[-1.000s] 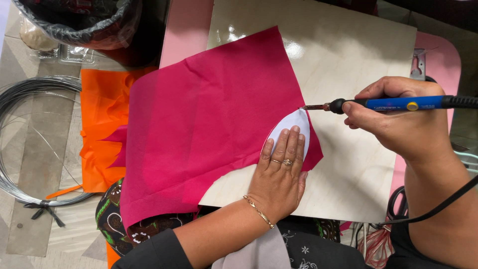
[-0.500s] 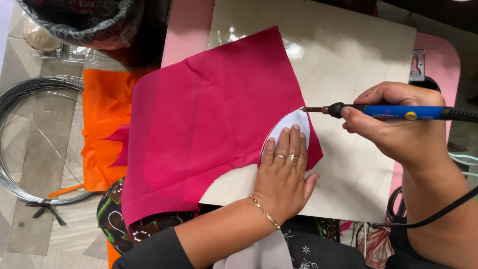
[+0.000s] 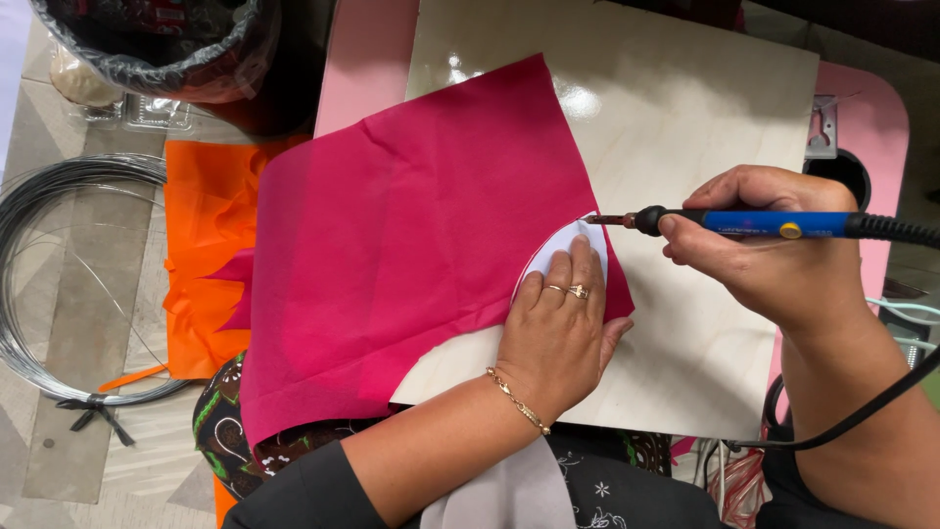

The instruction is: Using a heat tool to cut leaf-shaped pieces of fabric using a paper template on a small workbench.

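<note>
Hands work over a pale board (image 3: 685, 108) set on a pink table (image 3: 367, 59). Left hand (image 3: 558, 333) lies flat, palm down, fingers stretched forward and pressing a white template (image 3: 578, 245) onto the pink cloth (image 3: 421, 225); it grips nothing. Its forearm comes in from the lower left, with a thin bracelet at the wrist and two rings on the fingers. Right hand (image 3: 774, 245) is closed around a blue-handled hot tool (image 3: 744, 222), fingers curled over the handle, wrist to the right.

One tool, one template, one pink cloth, one orange cloth (image 3: 201, 255) beneath it at the left, one coil of wire (image 3: 39, 294) on the floor, one bin with a dark liner (image 3: 157, 49) at the top.

Tool lies nearly level, long axis running left to right; its metal tip points left and meets the template's upper edge just past the left fingertips. A black cord (image 3: 862, 407) trails from its right end and loops down under the right forearm.
</note>
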